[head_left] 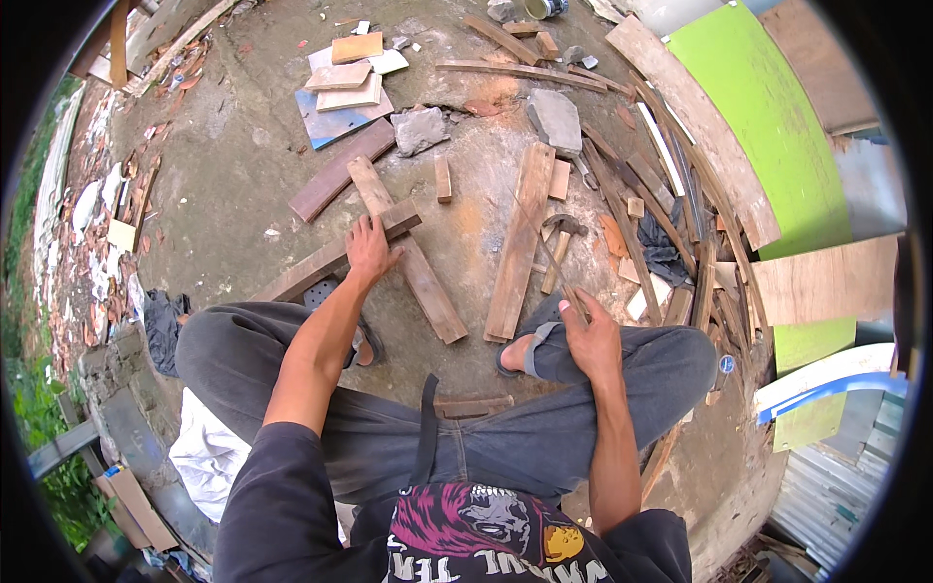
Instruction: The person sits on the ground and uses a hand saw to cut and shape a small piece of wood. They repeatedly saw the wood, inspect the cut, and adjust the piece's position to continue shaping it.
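Observation:
My left hand [371, 253] grips a brown wooden beam [309, 270], its fingers curled over the top near the right end. That beam lies slantwise across a lighter plank [428, 288], near my left knee. In my right hand [593, 340], in front of my right knee, is the wooden handle of what looks like a handsaw [556, 260]. Its thin blade shows almost edge-on, pointing forward and left, apart from the beam. Under the blade's line lie a claw hammer [558, 255] and a long, wide plank [522, 243]. Between the planks rests a small wood block [443, 180].
Ahead are two grey stones [420, 130] [555, 121], a reddish plank [343, 170] and stacked board offcuts [348, 92]. Scrap timber [622, 219] piles up on the right, beside a green panel [758, 117]. A white sack [206, 457] lies by my left thigh, and another offcut [472, 406] between my legs.

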Tool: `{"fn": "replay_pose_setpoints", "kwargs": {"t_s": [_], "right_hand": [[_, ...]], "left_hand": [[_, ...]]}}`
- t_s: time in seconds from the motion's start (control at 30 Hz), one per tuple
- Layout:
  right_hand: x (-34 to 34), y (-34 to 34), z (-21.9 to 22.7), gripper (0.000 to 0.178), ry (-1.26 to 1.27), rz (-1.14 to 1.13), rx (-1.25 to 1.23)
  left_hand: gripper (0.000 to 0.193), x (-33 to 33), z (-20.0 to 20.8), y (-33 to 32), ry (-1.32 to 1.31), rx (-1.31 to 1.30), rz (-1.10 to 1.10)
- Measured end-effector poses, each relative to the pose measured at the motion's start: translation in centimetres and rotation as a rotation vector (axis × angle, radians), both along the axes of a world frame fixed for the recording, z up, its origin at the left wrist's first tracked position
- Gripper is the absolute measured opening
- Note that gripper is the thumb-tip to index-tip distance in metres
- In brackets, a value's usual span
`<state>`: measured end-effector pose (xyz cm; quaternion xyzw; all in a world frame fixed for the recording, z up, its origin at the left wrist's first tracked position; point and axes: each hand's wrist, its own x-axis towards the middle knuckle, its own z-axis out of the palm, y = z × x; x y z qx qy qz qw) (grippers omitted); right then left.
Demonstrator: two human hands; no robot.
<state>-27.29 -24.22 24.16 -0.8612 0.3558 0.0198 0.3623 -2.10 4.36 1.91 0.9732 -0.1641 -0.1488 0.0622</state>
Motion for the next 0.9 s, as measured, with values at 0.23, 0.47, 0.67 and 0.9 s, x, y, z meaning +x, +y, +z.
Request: {"fn": "replay_pose_setpoints", "kwargs": {"t_s": [0.23, 0.47, 0.67, 0.9], "right_hand": [[0.4, 0.7, -0.1, 0.049, 0.099, 0.043, 0.031], [0.8, 1.1, 0.7, 0.053, 0.169, 0.048, 0.156], [1.3, 0.5, 0.9, 0.055, 0.127, 0.073, 0.158], [1.5, 0.4, 0.7, 0.055, 0.113, 0.074, 0.197]], "left_hand": [[0.098, 2.5, -0.1, -3.9, 0.097, -0.166, 0.059], [0.066, 6.0, -1.2, -8.8, 0.321, -0.019, 0.241], [0.046, 7.8, -1.3, -8.4, 0.341, 0.004, 0.152], [0.058, 7.1, -1.5, -6.7, 0.255, -0.123, 0.205]]}}
